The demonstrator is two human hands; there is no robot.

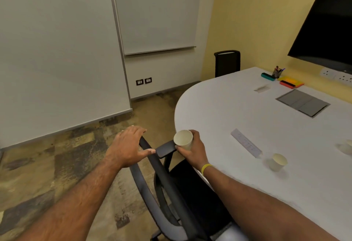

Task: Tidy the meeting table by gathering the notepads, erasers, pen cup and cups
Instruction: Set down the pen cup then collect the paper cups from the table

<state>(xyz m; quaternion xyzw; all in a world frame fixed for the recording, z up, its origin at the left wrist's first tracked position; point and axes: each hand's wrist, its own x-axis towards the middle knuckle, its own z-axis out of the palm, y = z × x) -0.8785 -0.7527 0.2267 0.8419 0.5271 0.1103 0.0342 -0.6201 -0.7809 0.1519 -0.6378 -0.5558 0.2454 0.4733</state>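
Left hand (129, 145): fingers straight, resting on chair back (165, 179). Right hand (192, 150): grasping paper cup (183, 139) at table (238, 107) edge. Second cup (278, 161): at its 4 o'clock. Pen cup (276, 73), erasers (268, 76), notepads (292, 81): 1 o'clock, far end.

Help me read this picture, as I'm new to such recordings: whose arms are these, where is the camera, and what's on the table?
No machine here: a person wears a camera on the head, so you look down along their own arms. The left hand rests open on the back of a black office chair. The right hand grips a paper cup near the edge of the white table. On the table stand a second paper cup, a pale strip beside it, and at the far end a pen cup, a teal eraser, a red eraser and coloured notepads.
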